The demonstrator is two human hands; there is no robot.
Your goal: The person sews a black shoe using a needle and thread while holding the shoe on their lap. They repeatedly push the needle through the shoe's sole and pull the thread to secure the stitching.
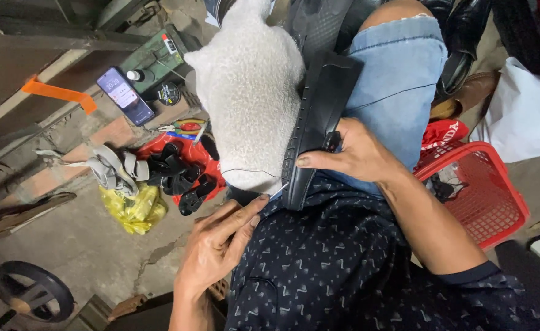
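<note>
A black shoe [319, 116] with a white fleecy lining [248, 92] lies on the lap, sole edge up, its length running from near to far at centre. A thin thread [248, 171] crosses the near end of the lining to a needle [280, 189] at the shoe's near tip.

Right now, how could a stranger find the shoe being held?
Start at the big fluffy white cloth on the person's lap, beside the blue denim knee. Against its right edge lies a black shoe, sole side along the cloth, gripped by the right hand. Unlike the small black pieces on the floor, it has a stitched rim.
</note>
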